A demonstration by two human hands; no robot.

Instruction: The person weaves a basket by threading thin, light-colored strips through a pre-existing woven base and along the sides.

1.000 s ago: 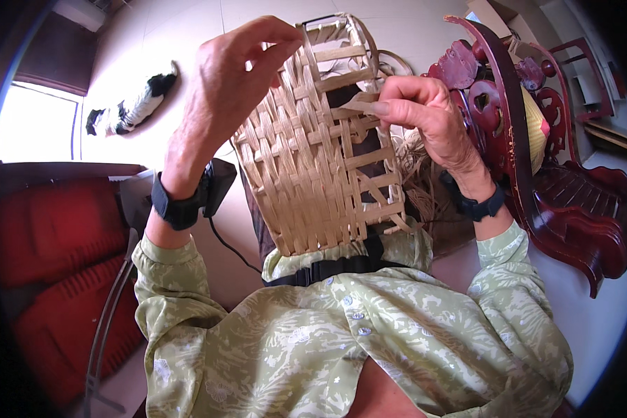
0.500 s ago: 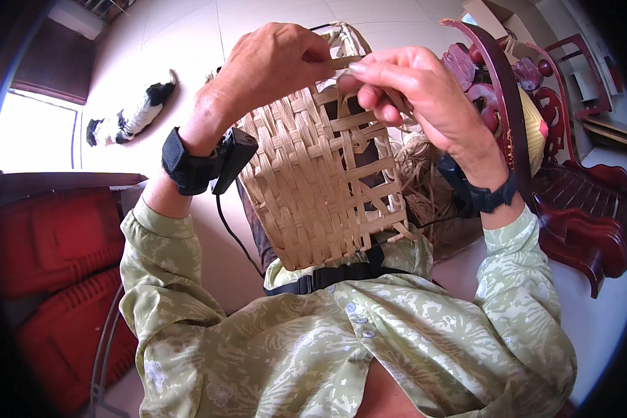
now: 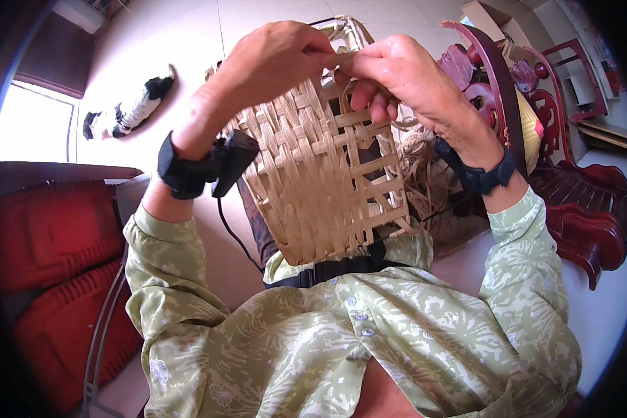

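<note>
A tan woven basket rests on my lap, its left side closely woven and its right side an open lattice with gaps. Above its far part my two hands meet. My left hand pinches a flat tan weaving strip with its thumb and fingers. On the other end of that short stretch, my right hand also pinches the strip, its lower fingers curled loosely. Part of the basket's far rim shows behind the hands. How the strip joins the weave is hidden by my fingers.
Loose tan strips hang in a bundle right of the basket. A dark red carved wooden chair stands at the right, red cushioned seats at the left. A black-and-white animal lies on the floor at far left. A black cable runs beside my lap.
My right hand has shifted slightly up and left, its fingers now closer to my left hand. The basket's near edge sits slightly higher in view. Both hands still pinch the strip.
</note>
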